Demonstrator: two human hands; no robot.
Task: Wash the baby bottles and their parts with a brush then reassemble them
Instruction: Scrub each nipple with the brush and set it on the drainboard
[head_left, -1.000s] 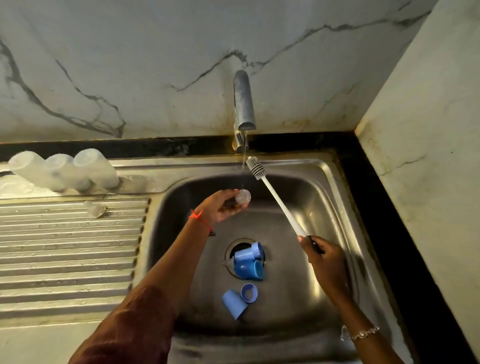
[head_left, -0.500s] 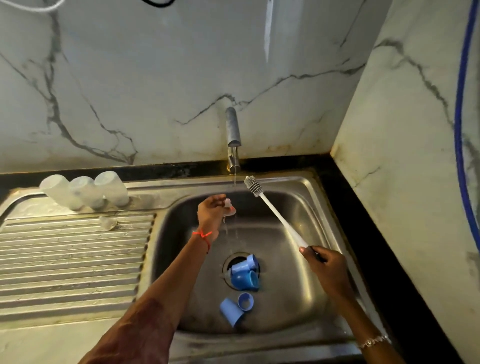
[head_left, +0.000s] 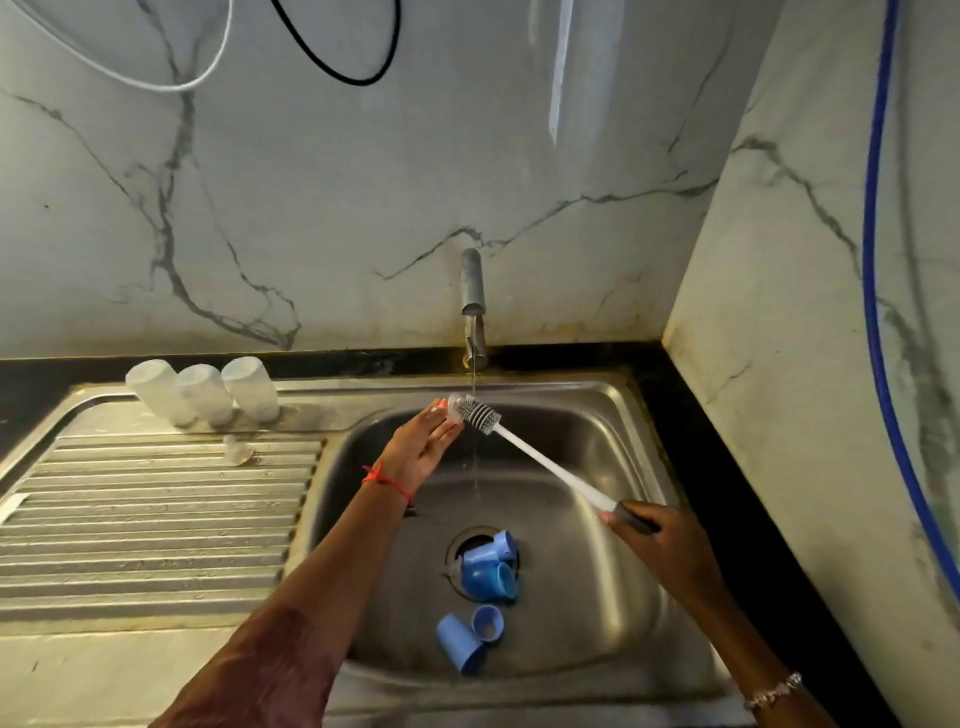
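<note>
Caps (head_left: 485, 571), blue, lie nearest me in the sink (head_left: 613, 597), some over the drain. My right hand (head_left: 670, 545) is closed round the brush (head_left: 540, 460) handle. Further up, my left hand (head_left: 421, 447) pinches a clear teat (head_left: 454, 408) in its fingertips, the bristles against it beside the tap's (head_left: 472, 296) thin stream. Three bottles (head_left: 202, 392) stand inverted on the drainer (head_left: 156, 519), far left, with another teat just in front of them.

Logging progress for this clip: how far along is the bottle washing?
Done, apparently: three translucent white bottles upended on the steel drainboard, one clear teat beside them. In hand: left hand holds a small clear part against the white bottle brush. Left: blue plastic caps and rings in the sink; reassembly.
</note>
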